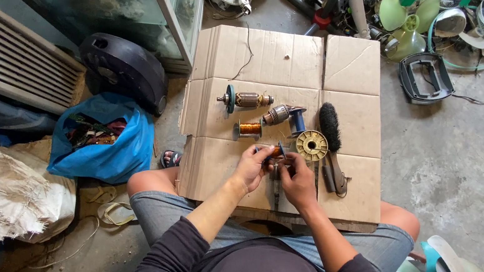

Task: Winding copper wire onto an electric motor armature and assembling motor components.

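Both my left hand (252, 168) and right hand (297, 178) pinch a small copper-wound coil (274, 153), fingers closed; a slip could snap its fine wire.

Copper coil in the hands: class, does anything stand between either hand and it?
Nothing visible does. The left hand and right hand both grip the copper coil directly, above the cardboard; the brush lies apart, to the right.
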